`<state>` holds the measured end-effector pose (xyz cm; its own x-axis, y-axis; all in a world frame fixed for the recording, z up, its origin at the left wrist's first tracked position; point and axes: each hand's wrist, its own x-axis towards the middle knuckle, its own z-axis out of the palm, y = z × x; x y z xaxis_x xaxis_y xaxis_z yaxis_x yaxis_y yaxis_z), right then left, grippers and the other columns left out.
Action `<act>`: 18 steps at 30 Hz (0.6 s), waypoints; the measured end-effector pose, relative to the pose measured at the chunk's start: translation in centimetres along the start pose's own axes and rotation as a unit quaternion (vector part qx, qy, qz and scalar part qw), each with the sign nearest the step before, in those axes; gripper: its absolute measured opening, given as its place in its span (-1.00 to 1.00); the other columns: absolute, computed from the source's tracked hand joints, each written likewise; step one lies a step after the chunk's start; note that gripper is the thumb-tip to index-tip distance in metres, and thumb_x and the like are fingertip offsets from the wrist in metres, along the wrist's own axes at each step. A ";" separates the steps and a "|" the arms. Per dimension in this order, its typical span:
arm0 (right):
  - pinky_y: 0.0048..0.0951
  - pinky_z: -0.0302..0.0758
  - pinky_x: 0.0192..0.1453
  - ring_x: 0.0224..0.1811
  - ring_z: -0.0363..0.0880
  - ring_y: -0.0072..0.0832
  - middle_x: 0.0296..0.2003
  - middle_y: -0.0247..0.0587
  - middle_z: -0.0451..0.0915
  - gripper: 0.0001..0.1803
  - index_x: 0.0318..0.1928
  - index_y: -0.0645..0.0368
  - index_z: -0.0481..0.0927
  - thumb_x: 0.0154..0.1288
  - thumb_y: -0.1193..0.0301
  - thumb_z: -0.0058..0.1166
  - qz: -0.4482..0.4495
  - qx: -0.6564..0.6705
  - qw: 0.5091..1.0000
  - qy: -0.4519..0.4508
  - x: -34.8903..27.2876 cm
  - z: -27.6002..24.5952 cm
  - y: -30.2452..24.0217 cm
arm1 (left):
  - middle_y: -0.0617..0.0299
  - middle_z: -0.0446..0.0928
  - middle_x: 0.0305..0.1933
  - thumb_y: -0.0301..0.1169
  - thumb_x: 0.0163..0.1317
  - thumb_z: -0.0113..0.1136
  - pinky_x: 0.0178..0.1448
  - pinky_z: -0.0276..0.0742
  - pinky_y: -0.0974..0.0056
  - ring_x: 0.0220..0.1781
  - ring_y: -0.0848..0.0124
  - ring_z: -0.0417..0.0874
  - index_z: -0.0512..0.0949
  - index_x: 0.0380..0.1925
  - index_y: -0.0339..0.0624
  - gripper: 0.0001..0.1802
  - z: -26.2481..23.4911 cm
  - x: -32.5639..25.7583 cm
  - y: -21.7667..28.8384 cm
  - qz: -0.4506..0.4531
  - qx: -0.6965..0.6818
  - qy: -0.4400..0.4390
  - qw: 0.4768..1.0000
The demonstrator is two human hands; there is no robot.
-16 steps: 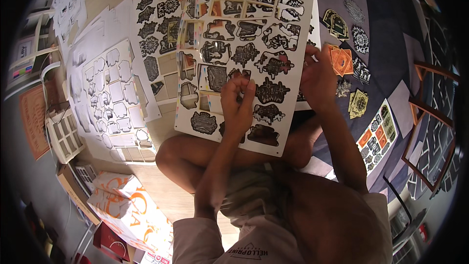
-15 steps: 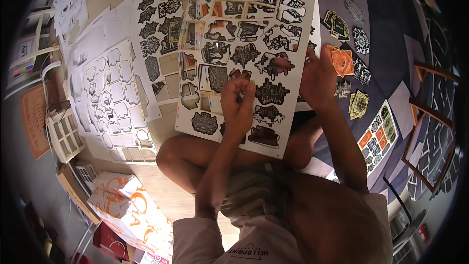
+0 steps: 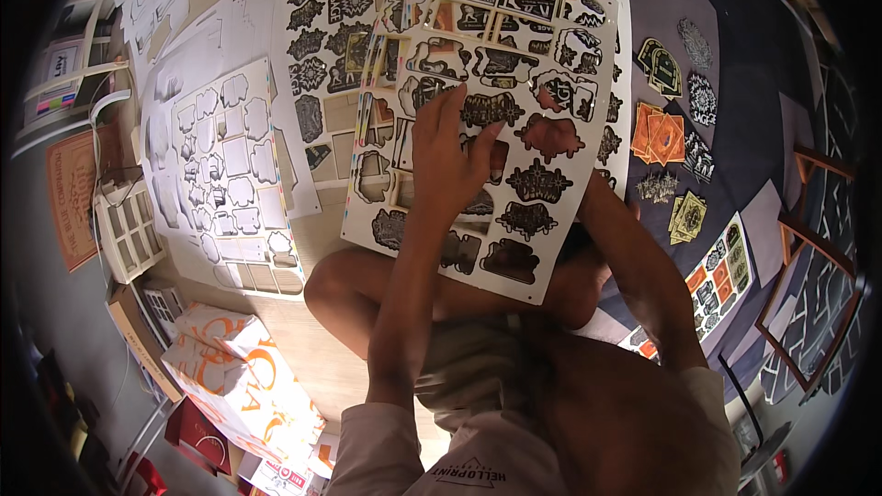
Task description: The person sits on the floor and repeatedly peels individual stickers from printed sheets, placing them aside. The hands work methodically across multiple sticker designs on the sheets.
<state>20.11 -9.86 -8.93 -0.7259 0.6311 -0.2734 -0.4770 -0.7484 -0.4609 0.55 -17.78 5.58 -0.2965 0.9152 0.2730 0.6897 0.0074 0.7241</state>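
Note:
A large white sticker sheet (image 3: 549, 253) with many die-cut openings and some dark stickers still in it lies tilted above my crossed legs. My left hand (image 3: 450, 152) is over its middle, fingers stretched upward and thumb apart, next to a dark emblem sticker (image 3: 491, 110). My right hand (image 3: 551, 135) is beneath the sheet; skin shows through a cut-out opening, but most of its fingers are hidden. Past the sheet's right edge on the dark cloth are small piles of sorted stickers: orange squares (image 3: 658, 134), black arched ones (image 3: 661, 70) and yellow ones (image 3: 688, 218).
More printed sticker sheets (image 3: 308, 184) lie under and behind the one at my hands. To the left is a stack of emptied white sheets (image 3: 156, 152). An orange-and-white bag (image 3: 243, 377) stands at lower left. A brown wooden frame (image 3: 797, 298) is at far right.
My right hand has gone from the sheet's right edge to underneath it. My left hand has moved up and its pinched fingers have spread. The view has shifted slightly.

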 end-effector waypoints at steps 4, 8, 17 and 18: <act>-0.32 0.68 -0.11 -0.22 0.66 -0.31 -0.27 0.02 0.63 -0.33 0.27 0.36 0.36 0.52 -0.03 -0.19 0.014 0.062 0.997 -0.051 1.6 3.9 -0.5 | -0.06 0.57 0.10 -0.35 0.23 0.40 0.20 0.51 0.07 0.10 0.00 0.62 0.57 0.04 -0.35 -0.56 0.5 -0.1 -1.1 -0.007 -0.048 -0.016 0.999; -0.23 0.65 0.05 -0.10 0.67 -0.28 -0.15 0.06 0.67 -0.32 0.27 0.34 0.40 0.59 -0.07 -0.29 0.041 0.051 0.982 0.178 -3.2 9.9 -4.0 | 0.04 0.66 -0.16 -0.36 0.21 0.42 0.01 0.53 0.10 -0.15 0.13 0.66 0.66 -0.20 -0.29 -0.74 0.3 0.6 -2.4 -0.028 -0.096 -0.012 0.995; -0.21 0.60 0.03 -0.12 0.63 -0.23 -0.14 -0.09 0.59 -0.57 0.16 0.31 0.50 0.37 0.39 0.25 -0.185 -0.582 0.641 0.465 -8.7 14.9 -4.9 | 0.27 0.68 -0.55 -0.19 0.15 0.46 -0.06 0.34 0.13 -0.40 0.28 0.63 0.75 -0.47 -0.12 -0.76 1.1 3.5 -3.7 -0.072 -0.023 -0.164 0.984; -0.20 0.53 -0.01 -0.13 0.57 -0.24 -0.16 -0.14 0.51 -0.60 0.14 0.28 0.55 0.31 0.49 0.25 -0.262 -0.697 0.540 0.392 -8.9 15.2 -4.2 | 0.25 0.68 -0.56 -0.17 0.15 0.46 -0.10 0.36 0.14 -0.44 0.28 0.63 0.76 -0.47 -0.12 -0.75 1.0 3.7 -3.7 -0.081 -0.035 -0.168 0.982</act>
<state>21.07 -15.44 8.32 0.0210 0.9831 0.1818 0.7182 0.1117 -0.6868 -2.39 -14.04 3.25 -0.1567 0.9855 -0.0657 0.6013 0.1480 0.7852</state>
